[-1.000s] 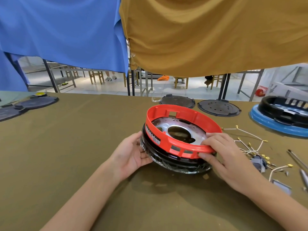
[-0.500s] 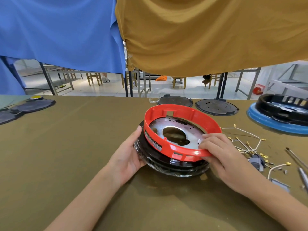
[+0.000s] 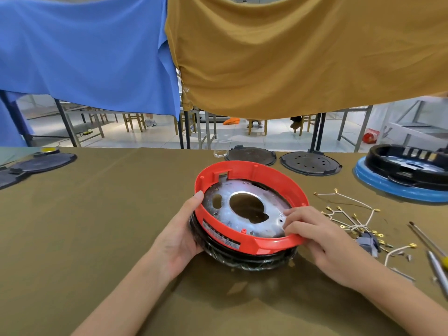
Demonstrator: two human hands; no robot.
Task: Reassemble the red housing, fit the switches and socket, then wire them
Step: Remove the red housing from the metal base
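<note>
The red housing ring (image 3: 286,183) sits on a black round base (image 3: 242,258) in the middle of the table, with a silver metal plate (image 3: 244,209) inside it. My left hand (image 3: 179,236) cups the left side of the ring and base, thumb on the red rim. My right hand (image 3: 322,241) grips the ring's near right rim, fingers curled over onto the plate. White wires with gold terminals (image 3: 349,212) and a small grey switch part (image 3: 367,242) lie to the right.
The olive table cloth (image 3: 97,226) covers the table. Two dark round lids (image 3: 310,163) lie at the far edge, more dark lids (image 3: 36,163) at far left. A blue and black unit (image 3: 407,175) stands far right. Screwdrivers (image 3: 434,253) lie at the right edge.
The red ring and base have been turned and tilted more toward me. My left thumb has come up onto the rim, and my right fingers now reach over onto the metal plate.
</note>
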